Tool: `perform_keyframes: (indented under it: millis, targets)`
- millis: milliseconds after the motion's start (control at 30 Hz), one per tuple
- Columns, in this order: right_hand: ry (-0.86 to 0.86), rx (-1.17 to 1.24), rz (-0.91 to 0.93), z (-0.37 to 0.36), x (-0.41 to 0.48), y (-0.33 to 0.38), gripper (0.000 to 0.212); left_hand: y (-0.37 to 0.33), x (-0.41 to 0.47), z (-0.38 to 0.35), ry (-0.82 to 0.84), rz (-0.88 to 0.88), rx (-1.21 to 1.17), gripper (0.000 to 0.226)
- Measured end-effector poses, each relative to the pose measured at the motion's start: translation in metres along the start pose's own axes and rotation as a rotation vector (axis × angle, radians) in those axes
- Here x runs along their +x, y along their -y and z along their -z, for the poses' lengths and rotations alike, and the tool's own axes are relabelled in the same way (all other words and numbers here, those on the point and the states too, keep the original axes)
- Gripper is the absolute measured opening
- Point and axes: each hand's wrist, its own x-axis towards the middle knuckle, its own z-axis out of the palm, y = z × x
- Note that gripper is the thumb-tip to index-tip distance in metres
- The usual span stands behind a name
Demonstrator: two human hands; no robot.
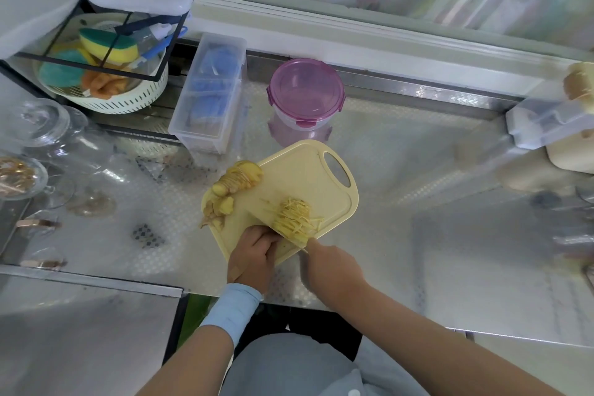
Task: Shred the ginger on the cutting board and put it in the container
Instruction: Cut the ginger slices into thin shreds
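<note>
A pale yellow cutting board (pixel 308 170) lies on the steel counter. A pile of shredded ginger (pixel 295 215) sits near its right side. A fanned stack of ginger slices (pixel 239 177) and some ginger chunks (pixel 223 204) lie at its left edge. My left hand (pixel 254 255) rests on the board's near end, fingers curled down over ginger slices that are mostly hidden. My right hand (pixel 331 267) grips the handle of a knife (pixel 276 228), whose blade lies between my left hand and the shreds. A round container (pixel 305 96) with its pink lid on stands behind the board.
A clear box (pixel 209 96) with blue items stands left of the container. A white colander (pixel 106 96) holding sponges sits under a black wire rack at back left. Glass jars (pixel 41 125) stand at the left. Blurred white boxes (pixel 546 125) are at the right edge.
</note>
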Motion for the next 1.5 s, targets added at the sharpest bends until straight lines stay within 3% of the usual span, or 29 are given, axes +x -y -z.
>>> perform_keyframes:
  millis: [100,267,400,600,967,1300,1500]
  targets:
    - [0.073,-0.003,0.007,0.009,0.012,0.015,0.014,0.001,0.001,0.001,0.020,0.004,-0.013,0.025]
    - [0.103,-0.008,0.024,0.017,0.017,0.022,0.019,-0.001,0.000,0.003,0.050,0.030,-0.031,0.029]
    - [0.081,-0.028,0.038,0.015,0.012,0.016,0.015,0.000,0.000,0.000,0.029,0.056,-0.015,0.027]
    - [-0.025,-0.011,-0.002,0.006,-0.010,-0.006,0.023,0.007,0.001,-0.001,0.016,-0.042,0.008,0.025]
    - [0.020,-0.002,-0.005,0.002,0.009,0.001,0.018,0.007,0.003,0.001,0.032,-0.066,-0.017,0.026]
    - [-0.058,-0.027,-0.009,0.006,-0.017,-0.005,0.024,0.004,0.002,-0.001,-0.009,-0.060,0.026,0.026]
    - [0.045,-0.030,-0.011,0.002,0.008,0.008,0.023,0.004,0.002,0.001,0.007,-0.076,0.007,0.025]
